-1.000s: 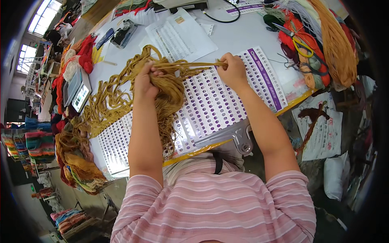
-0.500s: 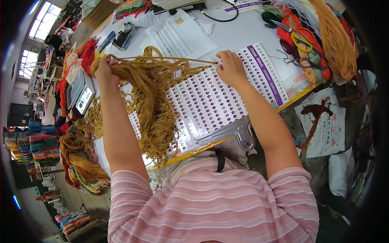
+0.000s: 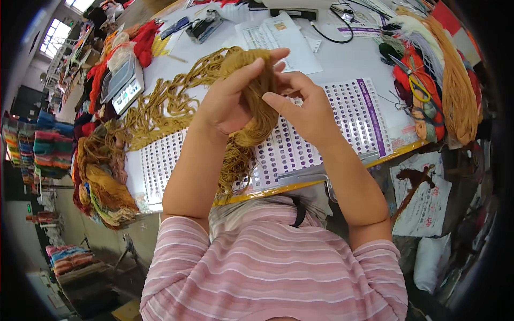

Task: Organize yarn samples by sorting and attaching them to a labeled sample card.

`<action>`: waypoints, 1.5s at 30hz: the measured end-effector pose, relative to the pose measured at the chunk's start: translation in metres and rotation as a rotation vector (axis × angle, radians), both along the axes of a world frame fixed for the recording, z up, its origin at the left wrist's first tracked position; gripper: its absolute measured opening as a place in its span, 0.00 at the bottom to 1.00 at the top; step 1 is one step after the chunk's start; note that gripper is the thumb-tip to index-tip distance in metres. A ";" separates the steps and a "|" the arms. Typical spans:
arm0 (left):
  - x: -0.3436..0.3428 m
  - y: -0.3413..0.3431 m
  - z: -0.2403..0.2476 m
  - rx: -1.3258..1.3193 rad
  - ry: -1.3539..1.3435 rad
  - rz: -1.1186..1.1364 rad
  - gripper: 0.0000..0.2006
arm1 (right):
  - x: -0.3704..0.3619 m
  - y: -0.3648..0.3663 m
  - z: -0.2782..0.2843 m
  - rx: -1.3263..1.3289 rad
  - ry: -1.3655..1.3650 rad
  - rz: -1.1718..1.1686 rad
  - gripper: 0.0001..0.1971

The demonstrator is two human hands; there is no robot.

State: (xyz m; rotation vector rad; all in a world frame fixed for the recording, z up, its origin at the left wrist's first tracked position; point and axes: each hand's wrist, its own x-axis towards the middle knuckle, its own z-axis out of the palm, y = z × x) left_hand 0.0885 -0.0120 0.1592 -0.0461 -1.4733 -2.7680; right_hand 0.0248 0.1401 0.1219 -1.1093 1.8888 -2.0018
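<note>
A golden-brown skein of yarn [image 3: 262, 115] hangs bunched from my left hand [image 3: 230, 104], which is closed round its upper part with the fingertips showing beyond it. My right hand [image 3: 310, 109] is closed at the skein's right side, its thumb and curled fingers against the yarn; any single strand there is too small to make out. Loose loops of the same yarn trail left across the table, and more hangs below my hands. Beneath lies a white card [image 3: 348, 115] with rows of punched holes and a purple strip.
A metal clip [image 3: 305, 175] sits at the table's near edge. On the left are a small digital scale [image 3: 127, 96] and coloured yarn piles [image 3: 107, 184]. Scissors with yellow handles [image 3: 418, 88] lie on yarn at the right. Printed papers [image 3: 278, 37] lie at the back.
My left hand has moved right with the skein, and my right hand has come in to meet it. The strand stretched between them is no longer taut. The view has shifted slightly.
</note>
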 end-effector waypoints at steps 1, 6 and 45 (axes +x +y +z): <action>0.004 0.004 0.003 0.008 -0.009 0.002 0.25 | 0.003 0.001 0.004 0.032 -0.058 0.027 0.16; 0.018 0.000 0.003 0.116 0.067 -0.037 0.26 | 0.017 0.010 0.009 0.017 -0.287 0.079 0.11; 0.053 -0.002 0.011 -0.298 0.205 0.112 0.36 | 0.051 0.020 0.033 0.020 -0.445 0.181 0.04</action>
